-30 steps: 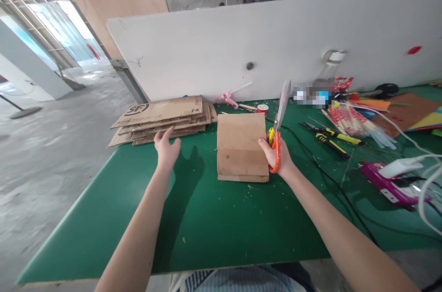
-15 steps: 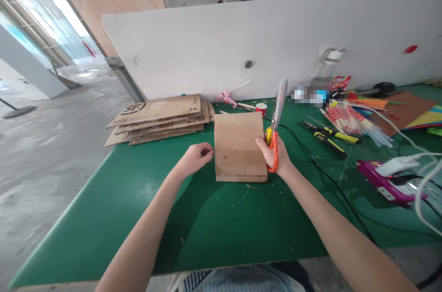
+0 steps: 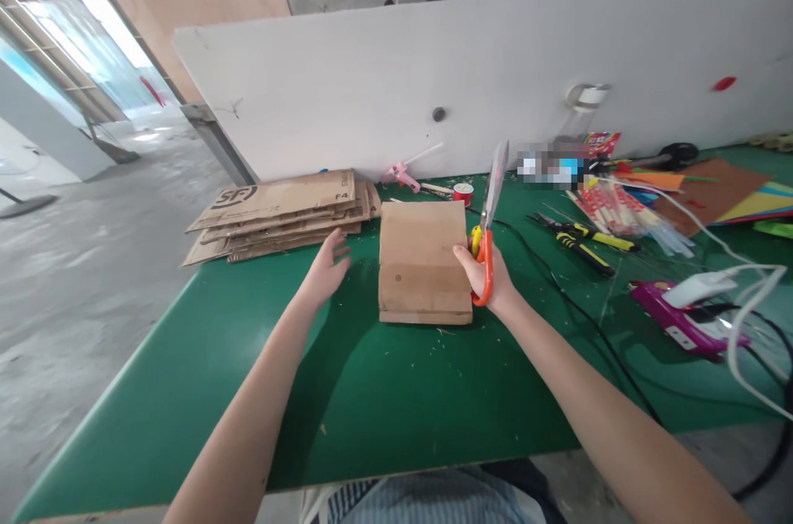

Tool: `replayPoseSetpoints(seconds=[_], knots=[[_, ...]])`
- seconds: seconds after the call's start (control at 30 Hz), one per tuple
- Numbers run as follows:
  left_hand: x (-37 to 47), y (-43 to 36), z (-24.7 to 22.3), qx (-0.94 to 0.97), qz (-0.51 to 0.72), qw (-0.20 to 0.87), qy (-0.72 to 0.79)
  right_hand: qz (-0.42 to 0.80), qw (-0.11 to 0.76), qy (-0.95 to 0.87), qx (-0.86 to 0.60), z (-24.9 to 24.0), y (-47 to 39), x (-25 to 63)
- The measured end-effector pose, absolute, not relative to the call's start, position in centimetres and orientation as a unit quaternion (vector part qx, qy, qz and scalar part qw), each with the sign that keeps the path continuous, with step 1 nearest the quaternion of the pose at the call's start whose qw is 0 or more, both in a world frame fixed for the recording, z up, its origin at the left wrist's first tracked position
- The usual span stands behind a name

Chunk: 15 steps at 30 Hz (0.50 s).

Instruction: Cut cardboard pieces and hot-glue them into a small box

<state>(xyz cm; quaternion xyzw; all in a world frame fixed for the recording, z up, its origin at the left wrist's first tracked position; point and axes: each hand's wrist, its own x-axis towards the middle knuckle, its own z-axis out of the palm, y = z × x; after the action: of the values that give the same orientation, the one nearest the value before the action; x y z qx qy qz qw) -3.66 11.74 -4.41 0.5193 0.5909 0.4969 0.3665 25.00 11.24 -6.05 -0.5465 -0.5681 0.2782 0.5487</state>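
Note:
In the middle of the green table lies a brown folded cardboard piece (image 3: 422,259), flat-faced, with a crease across its lower part. My right hand (image 3: 496,280) grips scissors (image 3: 488,239) by their orange handles, blades pointing up and away. Its thumb rests at the cardboard's right edge. A small yellow part shows beside the handles; what it belongs to is unclear. Left of the cardboard, my left hand (image 3: 327,269) holds nothing, fingers apart, just in front of a stack of flattened cardboard boxes (image 3: 285,214).
Behind the cardboard are a pink glue gun (image 3: 400,174) and a red spool (image 3: 462,192). To the right lie yellow-black pliers (image 3: 586,250), a purple power strip (image 3: 675,317) with cables, packaged sticks (image 3: 616,214) and coloured sheets (image 3: 722,185). A white board (image 3: 372,86) stands along the back.
My left hand has left the cardboard's left edge, moved left and away towards the stack, and its fingers have opened. My right hand keeps the scissors in place; the view has shifted slightly.

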Motion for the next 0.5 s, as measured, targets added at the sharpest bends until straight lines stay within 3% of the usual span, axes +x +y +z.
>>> replayPoseSetpoints(seconds=[0.07,0.13,0.27,0.5], knots=[[-1.5,11.7,-3.8,0.438,0.505,0.550,0.500,0.299,0.556,-0.561,-0.535,-6.4,11.2,24.7],[0.3,11.6,-3.0,0.385,0.484,0.634,0.465,0.316,0.557,-0.564,-0.522,-6.6,11.1,24.4],[2.4,11.6,-1.7,0.388,0.440,0.663,0.465,0.290,0.535,-0.596,-0.524,-6.3,10.7,24.1],[3.1,11.9,-1.6,0.410,0.480,0.641,0.437,0.271,0.510,-0.625,-0.526,-5.5,10.4,24.2]])
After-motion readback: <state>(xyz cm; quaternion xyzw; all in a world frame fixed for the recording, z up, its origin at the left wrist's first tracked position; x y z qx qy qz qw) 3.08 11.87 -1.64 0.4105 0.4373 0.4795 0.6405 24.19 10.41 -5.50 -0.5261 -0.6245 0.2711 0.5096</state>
